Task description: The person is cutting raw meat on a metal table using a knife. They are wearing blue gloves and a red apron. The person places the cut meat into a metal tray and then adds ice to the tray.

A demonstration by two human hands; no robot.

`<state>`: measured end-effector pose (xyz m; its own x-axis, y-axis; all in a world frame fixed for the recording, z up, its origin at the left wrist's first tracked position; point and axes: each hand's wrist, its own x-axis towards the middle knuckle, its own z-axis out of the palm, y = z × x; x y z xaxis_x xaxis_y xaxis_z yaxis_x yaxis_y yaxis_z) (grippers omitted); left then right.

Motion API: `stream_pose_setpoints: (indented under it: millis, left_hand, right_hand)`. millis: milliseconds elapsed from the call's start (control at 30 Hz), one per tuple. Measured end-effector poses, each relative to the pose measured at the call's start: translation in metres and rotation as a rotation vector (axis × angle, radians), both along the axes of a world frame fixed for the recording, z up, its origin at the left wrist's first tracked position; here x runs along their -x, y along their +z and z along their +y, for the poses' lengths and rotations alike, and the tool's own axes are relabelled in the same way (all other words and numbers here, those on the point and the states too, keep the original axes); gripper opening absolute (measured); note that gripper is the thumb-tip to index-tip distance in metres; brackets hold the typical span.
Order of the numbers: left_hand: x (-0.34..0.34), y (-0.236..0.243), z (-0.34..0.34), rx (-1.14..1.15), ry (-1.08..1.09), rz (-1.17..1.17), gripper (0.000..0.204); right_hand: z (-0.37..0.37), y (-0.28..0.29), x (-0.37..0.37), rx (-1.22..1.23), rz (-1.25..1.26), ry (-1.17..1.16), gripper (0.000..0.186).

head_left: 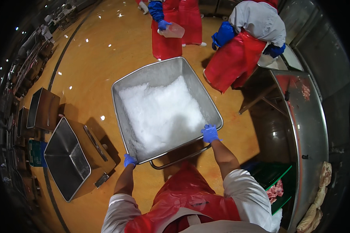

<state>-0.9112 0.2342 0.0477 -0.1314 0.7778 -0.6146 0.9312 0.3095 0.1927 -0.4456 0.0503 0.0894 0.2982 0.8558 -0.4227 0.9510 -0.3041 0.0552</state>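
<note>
In front of me stands a square metal tub cart (188,72), holding a heap of white crushed ice (159,112). My left hand (130,160), in a blue glove, is closed on the rim at the cart's near left corner. At the near right corner my right hand (210,133), also blue-gloved, grips the rim with its fingers over the edge. A bent tube handle (182,158) runs along the cart's near side, below the rim and between my hands. The cart's wheels are hidden beneath it.
Beyond the cart a person in a red apron (167,42) holds a translucent plastic container (172,30). Another person (256,23) bends over at the right, near a metal table (309,128). Metal bins (68,159) stand at left. Green crates (274,173) with meat (275,191) are at lower right.
</note>
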Motion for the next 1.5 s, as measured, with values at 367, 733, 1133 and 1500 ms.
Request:
stream_pose_setpoints:
  millis: [367, 733, 1133, 1500]
  left_hand:
    - [-0.06, -0.026, 0.163, -0.08, 0.083, 0.05, 0.049]
    - [-0.118, -0.012, 0.325, 0.078, 0.263, -0.037, 0.048]
    - [-0.13, -0.04, 0.487, 0.185, 0.818, -0.384, 0.063]
    - [-0.159, -0.01, 0.623, 0.1, 0.138, -0.099, 0.054]
  right_hand:
    - [0.205, 0.006, -0.076, 0.005, 0.025, 0.04, 0.024]
    - [0.387, -0.023, -0.129, -0.197, 0.0, -0.01, 0.026]
    - [0.545, -0.019, -0.142, -0.141, -0.1, -0.085, 0.025]
    - [0.659, -0.017, -0.16, -0.094, -0.138, -0.077, 0.022]
